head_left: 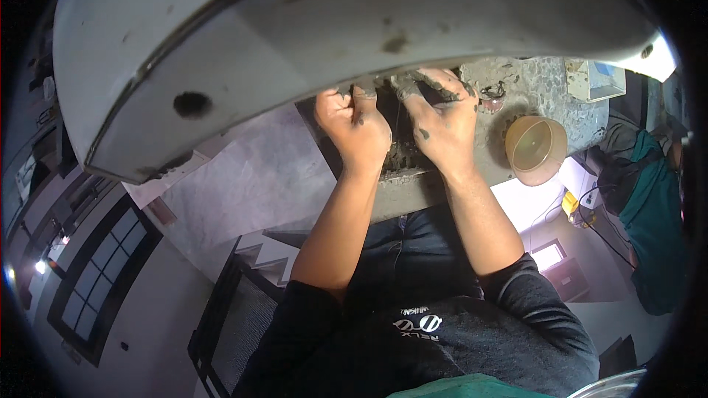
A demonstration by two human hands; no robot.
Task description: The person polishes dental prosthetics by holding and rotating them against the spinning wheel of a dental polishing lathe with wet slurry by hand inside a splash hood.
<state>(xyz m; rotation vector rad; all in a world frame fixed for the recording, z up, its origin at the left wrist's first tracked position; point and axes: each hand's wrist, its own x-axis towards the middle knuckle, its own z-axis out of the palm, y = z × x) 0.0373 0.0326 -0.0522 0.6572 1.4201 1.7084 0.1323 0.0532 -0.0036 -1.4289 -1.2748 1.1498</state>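
Note:
My left hand [357, 130] is curled with the thumb up, its fingertips partly hidden behind the edge of a large white curved cover [295, 37]. Opposite it, my right hand [445, 119] bends thumb and fingers toward each other, with a dark gap between them. Wet grey paste smears both hands, most heavily the right fingers. What the fingertips pinch cannot be made out under the cover. Below and between the hands lies a dark, paste-crusted recess [402, 153] in the grey-spattered work surface [546, 81].
Right of my right hand stands a yellowish translucent cup [536, 149]. Beyond it sits a small pale box [596, 79]; a small reddish dish [492, 99] is nearer the hand. A pale marbled surface [251, 177] spreads to the left. Dark green cloth [653, 221] hangs at far right.

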